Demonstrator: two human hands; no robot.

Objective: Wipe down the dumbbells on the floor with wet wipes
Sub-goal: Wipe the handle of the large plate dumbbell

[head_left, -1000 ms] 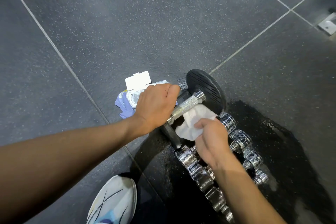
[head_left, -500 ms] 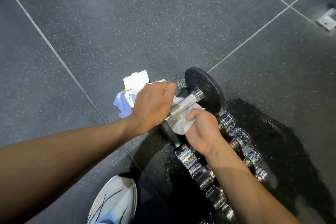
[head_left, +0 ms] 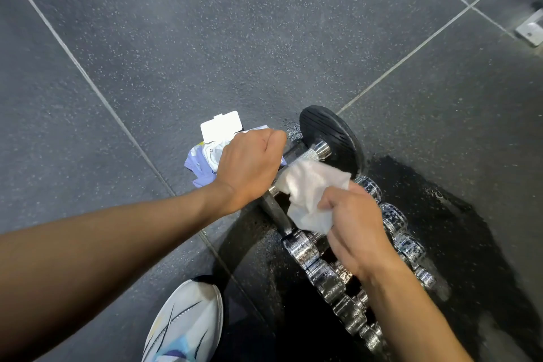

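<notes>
A dumbbell with black disc ends (head_left: 329, 138) and a knurled chrome bar lies tilted on the dark floor. My left hand (head_left: 249, 164) grips its bar near the lower end. My right hand (head_left: 355, 229) pinches a crumpled white wet wipe (head_left: 311, 194) that lies against the bar's underside. A row of small chrome dumbbells (head_left: 320, 270) runs toward the lower right, partly hidden by my right forearm. The wet wipe pack (head_left: 205, 156), purple and white with its white lid flipped open, sits behind my left hand.
A dark wet patch (head_left: 458, 229) spreads over the speckled rubber floor tiles around the dumbbells. My white shoe (head_left: 185, 323) stands at the bottom edge. A small metal bracket (head_left: 529, 29) sits at the far right.
My right hand with the wipe slid up against the bar, then drew back down and right, leaving more of the wipe spread out. My left hand kept its hold.
</notes>
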